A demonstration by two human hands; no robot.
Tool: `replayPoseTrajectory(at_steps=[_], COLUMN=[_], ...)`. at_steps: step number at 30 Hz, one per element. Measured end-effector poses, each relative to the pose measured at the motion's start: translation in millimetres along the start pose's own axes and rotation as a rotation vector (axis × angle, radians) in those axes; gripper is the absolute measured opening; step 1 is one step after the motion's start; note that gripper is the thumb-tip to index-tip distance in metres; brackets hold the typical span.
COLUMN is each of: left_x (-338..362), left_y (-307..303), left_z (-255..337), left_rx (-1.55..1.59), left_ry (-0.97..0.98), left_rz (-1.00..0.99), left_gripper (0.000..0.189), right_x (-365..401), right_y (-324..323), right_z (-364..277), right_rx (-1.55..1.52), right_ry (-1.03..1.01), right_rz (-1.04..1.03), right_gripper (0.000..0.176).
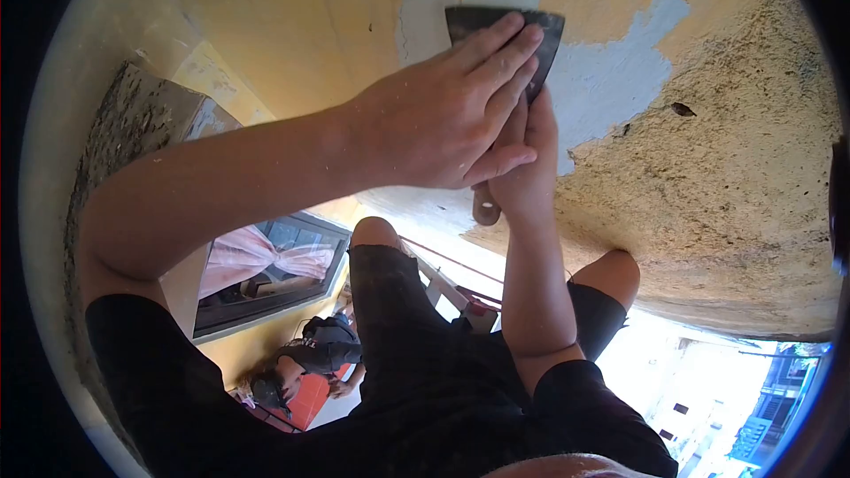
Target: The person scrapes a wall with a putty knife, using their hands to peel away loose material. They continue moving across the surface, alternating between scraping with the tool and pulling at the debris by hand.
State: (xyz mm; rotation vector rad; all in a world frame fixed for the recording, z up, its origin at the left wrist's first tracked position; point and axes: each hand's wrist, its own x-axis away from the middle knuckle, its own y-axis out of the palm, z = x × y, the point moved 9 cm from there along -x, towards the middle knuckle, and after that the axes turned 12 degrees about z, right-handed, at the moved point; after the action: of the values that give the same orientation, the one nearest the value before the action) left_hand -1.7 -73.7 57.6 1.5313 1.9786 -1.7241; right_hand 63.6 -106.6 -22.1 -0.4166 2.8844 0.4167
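My right hand (533, 164) is closed around the handle of a paint scraper (551, 35), and the rounded handle end sticks out below the palm. Its wide dark blade lies against a yellow painted surface (336, 44). My left hand (434, 111) crosses over from the left, its fingers stretched out flat on the blade and its thumb lying over my right hand. Around the blade, the yellow paint is gone in pale grey patches (611, 75) with ragged edges. The left hand hides most of the handle.
Rough, pitted plaster (744, 150) spreads to the right. At lower left are a window (274, 257) with a tied pink curtain and a person (319, 354) in dark clothes near a red surface. My bent knees (376, 235) show below my arms. Bright daylight fills the lower right.
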Motion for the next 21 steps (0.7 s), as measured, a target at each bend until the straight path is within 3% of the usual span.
replayPoseTrajectory(at_steps=[5, 10, 18, 21], left_x=[-8, 0, 7, 5], left_y=[-16, -2, 7, 5], left_z=[-9, 4, 8, 6], left_rx=[-0.030, 0.012, 0.049, 0.049], left_ry=[0.016, 0.016, 0.011, 0.023], left_rz=[0.159, -0.012, -0.031, -0.030], left_gripper=[0.070, 0.070, 0.070, 0.069], right_x=[-3, 12, 18, 17], right_y=[11, -2, -6, -4], right_z=[-25, -5, 15, 12], right_rx=[-0.046, 0.028, 0.015, 0.011], right_ry=[-0.056, -0.031, 0.128, 0.097], right_rz=[-0.018, 0.008, 0.026, 0.029], right_gripper=[0.033, 0.036, 0.033, 0.031])
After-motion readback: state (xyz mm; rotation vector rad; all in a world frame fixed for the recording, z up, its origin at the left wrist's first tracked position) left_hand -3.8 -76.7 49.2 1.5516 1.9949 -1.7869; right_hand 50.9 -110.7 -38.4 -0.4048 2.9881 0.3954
